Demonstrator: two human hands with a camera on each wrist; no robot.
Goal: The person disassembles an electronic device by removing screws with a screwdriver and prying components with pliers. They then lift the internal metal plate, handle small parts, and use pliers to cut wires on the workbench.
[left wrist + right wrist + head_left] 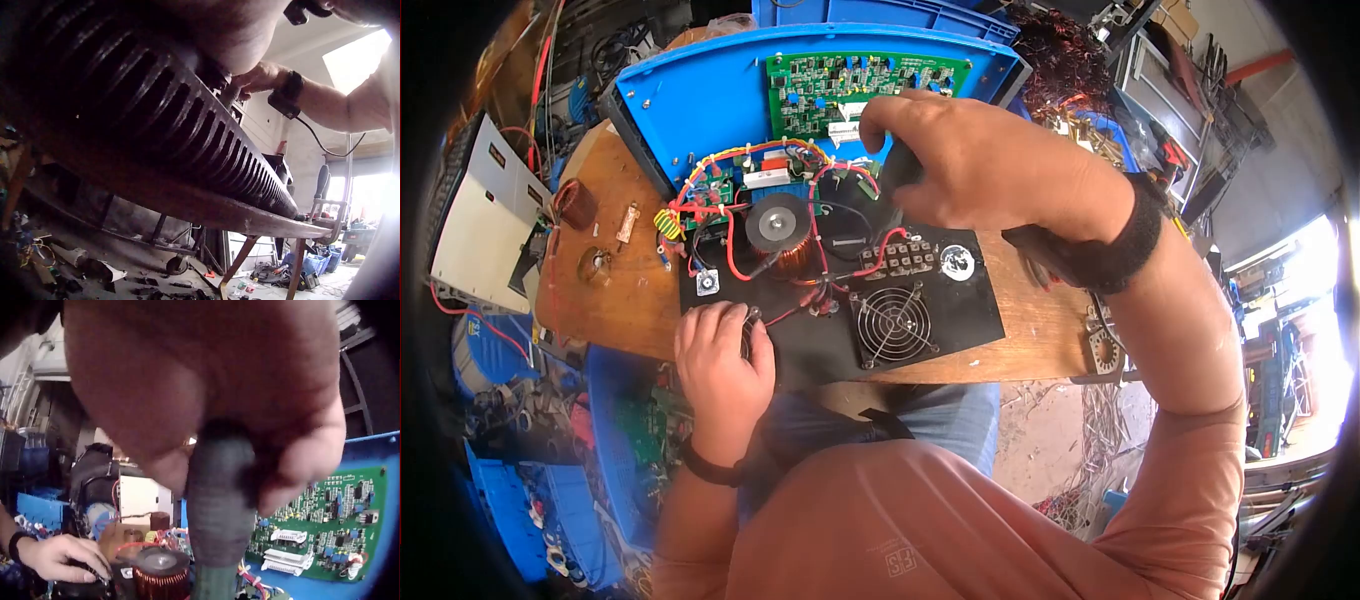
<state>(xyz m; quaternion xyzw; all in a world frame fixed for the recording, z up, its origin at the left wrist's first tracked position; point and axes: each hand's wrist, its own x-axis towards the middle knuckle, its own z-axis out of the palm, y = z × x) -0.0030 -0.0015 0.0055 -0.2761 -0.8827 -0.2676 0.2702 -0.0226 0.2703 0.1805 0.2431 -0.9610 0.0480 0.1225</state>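
My right hand (pixel 990 165) grips a dark tool handle (pixel 222 494) between thumb and fingers, above the black chassis panel (pixel 970 320). The tool's lower end is out of view. On the panel's front left edge rests my left hand (pixel 725 360), its fingers over a dark part that it mostly hides. A copper-wound toroid (pixel 780 228), a terminal block (pixel 897 260) and a fan grille (pixel 894 326) sit on the panel among red, yellow and black wires. Behind them a green circuit board (pixel 800 95) is fixed to the upright blue panel (pixel 710 100).
The chassis lies on a wooden table (pixel 1045 345). A white and black case (pixel 485 220) stands at the left, with a small coil (pixel 575 204) beside it. Blue bins (pixel 550 510) of parts are at the lower left. A metal clamp (pixel 1105 345) is at the table's right edge.
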